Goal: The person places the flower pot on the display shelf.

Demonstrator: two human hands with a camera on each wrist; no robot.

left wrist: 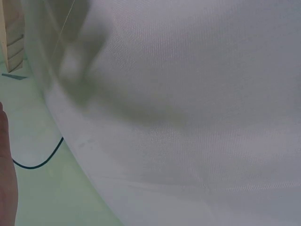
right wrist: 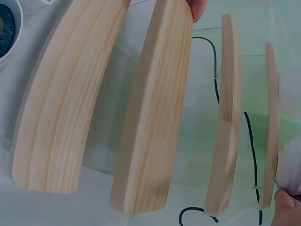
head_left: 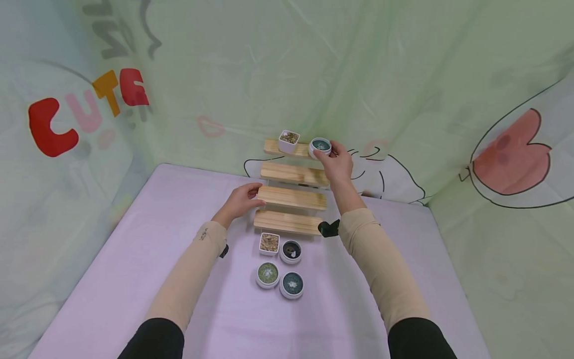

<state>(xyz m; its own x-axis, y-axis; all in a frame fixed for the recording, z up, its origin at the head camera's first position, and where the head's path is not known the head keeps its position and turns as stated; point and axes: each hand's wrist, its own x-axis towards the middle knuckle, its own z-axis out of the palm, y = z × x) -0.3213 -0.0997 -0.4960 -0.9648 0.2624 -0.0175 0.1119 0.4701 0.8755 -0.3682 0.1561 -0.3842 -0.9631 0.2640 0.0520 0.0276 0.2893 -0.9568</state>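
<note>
In the head view my right hand (head_left: 338,162) pinches a small round white pot (head_left: 320,146) with a dark teal filling, at the right end of the top board (head_left: 300,148) of a four-step wooden stand. Beside that pot, a square white pot (head_left: 288,141) with brownish bits stands on the same board. My left hand (head_left: 242,199) grips the left end of the second board from the bottom (head_left: 292,197), thumb in front and fingers behind. The right wrist view shows a left fingertip (right wrist: 199,8) against this board (right wrist: 155,113); the left wrist view catches only a hand's edge (left wrist: 6,174).
Before the stand's lowest board (head_left: 288,222) on the lilac cloth (head_left: 228,309) are a square pot of brown bits (head_left: 269,243), a dark round pot (head_left: 291,252), a green-filled one (head_left: 267,274) and a teal-filled one (head_left: 292,285). A printed green curtain (head_left: 269,65) hangs close behind.
</note>
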